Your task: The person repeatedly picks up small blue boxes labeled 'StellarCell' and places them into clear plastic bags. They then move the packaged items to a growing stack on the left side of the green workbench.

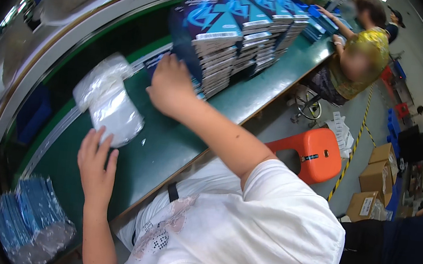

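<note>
Tall stacks of flat boxes [221,26], dark blue with light blue print and pale sides, stand on the green bench. At the near end of these stacks, my right hand [170,86] is closed on a dark blue flat box [187,51], its fingers curled at the edge and partly hidden. Clear plastic bags [115,108] lie in a loose pile left of that hand. My left hand [98,158], empty with fingers apart, is at the lower edge of the bags, its fingertips close to or touching the plastic.
Blue items wrapped in clear plastic [35,216] lie at the bench's near left. A metal shelf frame [72,22] runs along the back. Across the bench end a person [363,55] handles blue boxes. An orange stool [318,154] and cardboard boxes [376,174] stand on the floor.
</note>
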Action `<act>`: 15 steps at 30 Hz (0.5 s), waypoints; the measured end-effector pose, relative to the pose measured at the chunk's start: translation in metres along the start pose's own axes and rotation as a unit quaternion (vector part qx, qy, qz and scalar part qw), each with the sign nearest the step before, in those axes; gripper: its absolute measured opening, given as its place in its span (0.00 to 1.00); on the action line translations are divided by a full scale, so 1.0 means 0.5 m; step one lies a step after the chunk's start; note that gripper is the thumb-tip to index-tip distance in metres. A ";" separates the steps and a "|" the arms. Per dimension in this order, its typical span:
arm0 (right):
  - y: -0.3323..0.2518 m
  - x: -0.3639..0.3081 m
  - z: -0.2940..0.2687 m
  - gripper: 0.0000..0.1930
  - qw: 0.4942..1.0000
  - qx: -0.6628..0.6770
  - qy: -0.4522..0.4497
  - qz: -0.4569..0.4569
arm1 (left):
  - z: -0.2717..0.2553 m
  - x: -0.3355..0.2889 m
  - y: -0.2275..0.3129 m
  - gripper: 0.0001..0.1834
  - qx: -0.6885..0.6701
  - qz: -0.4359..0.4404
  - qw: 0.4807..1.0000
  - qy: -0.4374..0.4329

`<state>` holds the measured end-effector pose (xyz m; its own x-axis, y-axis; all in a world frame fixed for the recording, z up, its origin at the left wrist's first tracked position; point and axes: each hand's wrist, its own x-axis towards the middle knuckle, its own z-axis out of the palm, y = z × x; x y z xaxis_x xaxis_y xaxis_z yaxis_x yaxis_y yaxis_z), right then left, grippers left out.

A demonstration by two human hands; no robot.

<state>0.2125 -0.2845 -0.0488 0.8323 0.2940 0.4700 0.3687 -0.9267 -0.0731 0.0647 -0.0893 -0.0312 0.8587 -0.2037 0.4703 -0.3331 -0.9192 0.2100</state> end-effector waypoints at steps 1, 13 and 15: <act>-0.006 -0.004 0.003 0.33 1.000 0.007 0.003 0.000 | 0.022 0.006 -0.012 0.14 -0.007 0.008 1.000 -0.025; -0.018 -0.047 -0.108 0.33 0.933 0.357 0.042 -0.013 | 0.049 0.041 -0.031 0.11 -0.049 -0.018 0.999 -0.012; -0.037 -0.065 -0.116 0.33 0.835 0.545 -0.029 0.069 | 0.045 0.040 -0.023 0.11 -0.082 -0.045 0.995 0.034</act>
<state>0.1546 -0.2907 -0.0115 0.9049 0.2429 0.3494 0.3990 -0.1990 -0.8951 0.0947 -0.0903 -0.0434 0.8619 -0.0940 0.4983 -0.3187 -0.8648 0.3881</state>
